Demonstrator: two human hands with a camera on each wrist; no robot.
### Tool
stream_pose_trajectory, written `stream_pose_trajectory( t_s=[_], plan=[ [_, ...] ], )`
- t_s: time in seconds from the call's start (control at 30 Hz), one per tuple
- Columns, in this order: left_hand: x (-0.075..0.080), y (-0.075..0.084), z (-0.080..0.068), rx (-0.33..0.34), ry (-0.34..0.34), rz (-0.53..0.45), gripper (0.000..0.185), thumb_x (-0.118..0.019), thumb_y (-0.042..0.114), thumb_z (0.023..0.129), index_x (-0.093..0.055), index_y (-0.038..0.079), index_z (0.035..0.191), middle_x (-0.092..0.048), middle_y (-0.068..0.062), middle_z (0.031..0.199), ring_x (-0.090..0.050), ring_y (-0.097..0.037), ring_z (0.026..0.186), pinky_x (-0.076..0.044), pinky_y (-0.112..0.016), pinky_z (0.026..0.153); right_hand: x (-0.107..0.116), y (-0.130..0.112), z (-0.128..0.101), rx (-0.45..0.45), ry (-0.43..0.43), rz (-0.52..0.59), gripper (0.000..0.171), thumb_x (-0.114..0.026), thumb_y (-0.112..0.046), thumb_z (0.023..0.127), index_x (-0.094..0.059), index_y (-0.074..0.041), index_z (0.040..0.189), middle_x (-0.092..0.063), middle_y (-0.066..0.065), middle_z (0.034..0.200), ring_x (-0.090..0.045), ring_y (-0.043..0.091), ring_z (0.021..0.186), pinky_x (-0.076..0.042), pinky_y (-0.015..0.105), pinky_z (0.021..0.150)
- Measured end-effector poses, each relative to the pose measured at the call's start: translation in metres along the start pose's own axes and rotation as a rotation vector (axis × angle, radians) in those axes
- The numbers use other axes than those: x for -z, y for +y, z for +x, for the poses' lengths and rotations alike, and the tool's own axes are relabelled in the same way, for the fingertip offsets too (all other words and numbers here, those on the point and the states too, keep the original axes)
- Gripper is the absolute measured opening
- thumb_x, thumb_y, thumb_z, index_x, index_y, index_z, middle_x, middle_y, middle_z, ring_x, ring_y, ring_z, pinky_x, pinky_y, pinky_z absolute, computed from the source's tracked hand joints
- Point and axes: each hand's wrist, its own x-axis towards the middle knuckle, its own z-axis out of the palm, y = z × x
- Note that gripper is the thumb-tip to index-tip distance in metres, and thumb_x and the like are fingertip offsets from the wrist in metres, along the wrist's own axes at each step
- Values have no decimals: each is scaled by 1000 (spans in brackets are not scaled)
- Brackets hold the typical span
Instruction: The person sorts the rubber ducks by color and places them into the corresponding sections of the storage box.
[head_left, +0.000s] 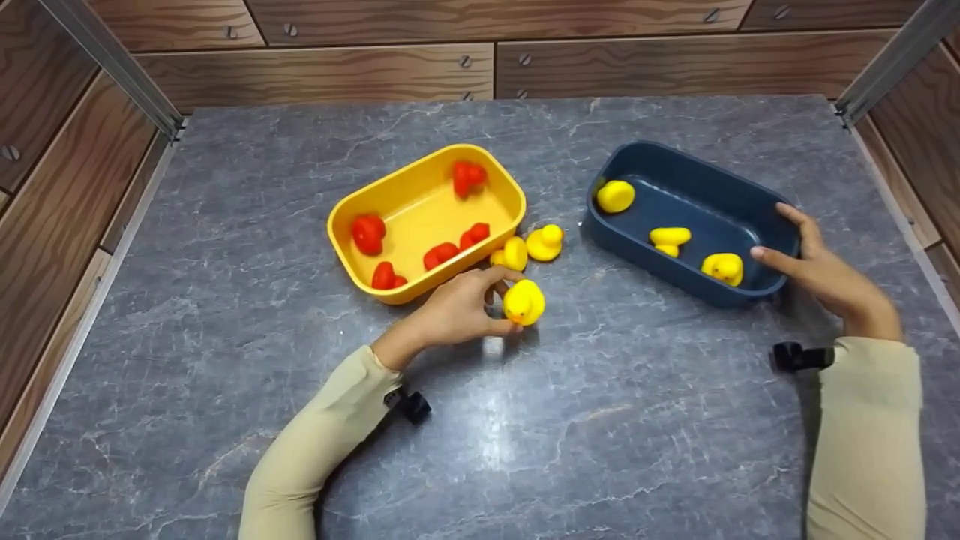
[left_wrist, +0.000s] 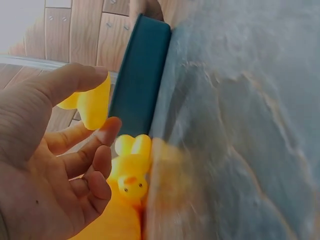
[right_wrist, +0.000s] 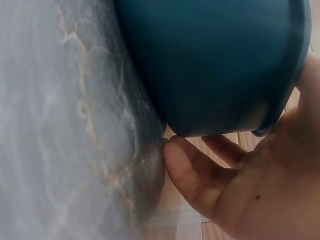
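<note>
My left hand (head_left: 461, 306) pinches a yellow rubber duck (head_left: 524, 302) between thumb and fingers, just right of the yellow bin's front corner. In the left wrist view, the held duck (left_wrist: 95, 105) is raised above the table. Two more rubber ducks, one partly behind my fingers (head_left: 513, 253) and one beside it (head_left: 545, 243), lie against the yellow bin (head_left: 349, 281). My right hand (head_left: 832, 281) grips the right end of the dark blue bin (head_left: 652, 262), thumb over the rim and other fingers outside. Several yellow ducks, including one at the left end (head_left: 615, 196), lie inside it.
Several small red rounded toys, one at the left end (head_left: 368, 234), lie in the yellow bin. Both bins stand on a grey marbled tabletop (head_left: 600, 450). Wood-patterned panels (head_left: 337, 71) enclose the back and sides, with metal posts (head_left: 120, 67) at the back corners.
</note>
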Motion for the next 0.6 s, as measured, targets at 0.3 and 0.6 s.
stream_pose_trajectory(
  t_s=[0.3, 0.6],
  plan=[
    [2, 15, 7, -45, 41, -77, 59, -79, 26, 76, -57, 12, 129, -63, -3, 105, -54, -19, 91, -43, -24, 76, 1, -1, 1, 0, 6, 5, 87, -51, -40, 98, 17, -35, 151, 32, 19, 154, 10, 44, 143, -8, 38, 120],
    [-1, 35, 22, -107, 109, -159, 59, -79, 22, 77, -56, 10, 130, -62, -6, 106, -55, -25, 95, -45, -29, 82, 0, -1, 1, 6, 9, 6, 87, -51, -40, 98, 17, -34, 151, 30, 19, 154, 8, 44, 144, -9, 35, 119]
  ],
)
